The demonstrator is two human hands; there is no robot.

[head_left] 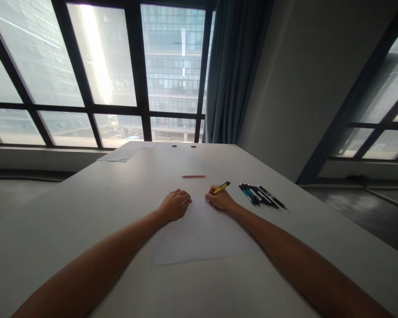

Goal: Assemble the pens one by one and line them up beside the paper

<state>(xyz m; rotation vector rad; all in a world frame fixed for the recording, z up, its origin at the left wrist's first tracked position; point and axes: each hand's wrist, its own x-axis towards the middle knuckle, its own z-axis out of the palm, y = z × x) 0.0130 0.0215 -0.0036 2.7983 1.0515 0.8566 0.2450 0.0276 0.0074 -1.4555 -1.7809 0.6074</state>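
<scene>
A white sheet of paper (202, 234) lies flat on the grey table (86, 212) in front of me. My left hand (175, 204) rests on the sheet's far left corner, fingers curled, holding nothing. My right hand (220, 199) sits at the sheet's far right corner and grips a yellow pen (221, 188), whose tip points down at the paper. A row of several dark pens (261, 195) lies just right of my right hand. An orange pencil (193, 176) lies alone beyond both hands.
More papers (126, 151) lie at the table's far left corner, near two round cable holes (183, 146). Large windows (103, 70) and a blue curtain (235, 70) stand behind the table. The floor drops away on the right.
</scene>
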